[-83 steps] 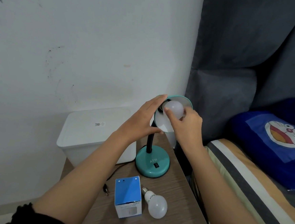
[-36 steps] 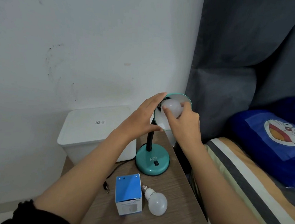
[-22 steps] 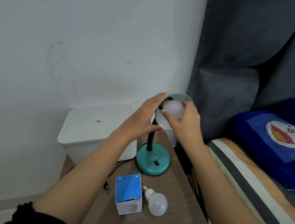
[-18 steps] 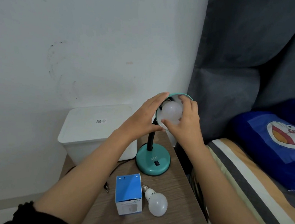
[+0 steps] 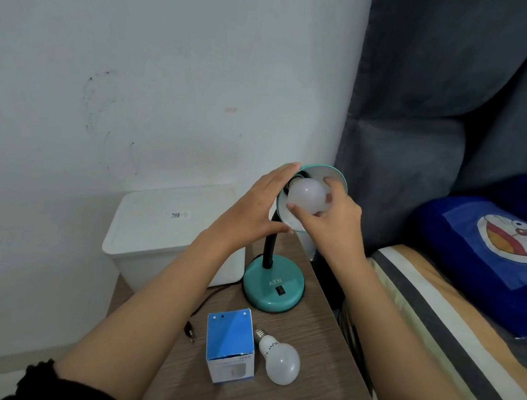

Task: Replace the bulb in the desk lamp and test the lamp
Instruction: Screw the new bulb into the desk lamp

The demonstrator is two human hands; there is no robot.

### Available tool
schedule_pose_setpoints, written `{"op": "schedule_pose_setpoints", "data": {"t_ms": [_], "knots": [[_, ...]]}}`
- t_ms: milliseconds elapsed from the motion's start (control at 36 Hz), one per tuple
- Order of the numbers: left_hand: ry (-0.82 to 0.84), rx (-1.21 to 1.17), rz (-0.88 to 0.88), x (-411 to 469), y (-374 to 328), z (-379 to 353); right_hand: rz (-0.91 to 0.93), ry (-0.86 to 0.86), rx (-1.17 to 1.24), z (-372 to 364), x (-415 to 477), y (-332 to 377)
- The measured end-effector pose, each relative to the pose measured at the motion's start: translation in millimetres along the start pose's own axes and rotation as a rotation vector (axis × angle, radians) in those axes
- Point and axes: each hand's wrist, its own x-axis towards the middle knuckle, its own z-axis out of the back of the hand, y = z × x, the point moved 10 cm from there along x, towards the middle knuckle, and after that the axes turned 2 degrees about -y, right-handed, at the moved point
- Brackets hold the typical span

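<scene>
A teal desk lamp stands on a wooden bedside table [image 5: 312, 358], its round base [image 5: 272, 287] bearing a black switch. My left hand [image 5: 255, 211] wraps the back of the teal shade [image 5: 336, 174]. My right hand [image 5: 330, 219] grips a white bulb [image 5: 306, 195] that sits in the shade's mouth; its screw end is hidden. A second white bulb [image 5: 279, 360] lies on its side on the table, next to a blue-and-white bulb box [image 5: 230, 348].
A white lidded bin [image 5: 171, 233] stands left of the lamp against the wall. The lamp's black plug [image 5: 190, 333] lies loose on the table. A bed with a striped sheet [image 5: 428, 332] and a blue cartoon pillow [image 5: 485, 249] borders the table's right edge.
My right hand has shifted its fingers around the bulb in the shade, as in twisting it. My left hand stays on the shade. The spare bulb and box have not moved.
</scene>
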Motion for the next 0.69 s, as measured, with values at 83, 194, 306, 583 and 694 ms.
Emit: {"op": "schedule_pose_setpoints", "data": {"t_ms": [83, 194, 306, 583, 694], "knots": [[0.001, 0.016, -0.011, 0, -1, 0, -0.101, -0.021, 0.053, 3, -1, -10], [-0.004, 0.010, -0.010, 0, -2, 0, 0.002, -0.006, 0.038, 1, 0, 4], [-0.002, 0.010, -0.009, 0, -3, -1, 0.114, 0.042, -0.047, -6, -3, 12], [0.016, -0.004, 0.025, 1, 1, -1, -0.003, -0.017, -0.190, 4, 7, 5], [0.014, -0.005, 0.019, 1, 0, -1, 0.198, 0.070, -0.168, -4, 1, 18]]}}
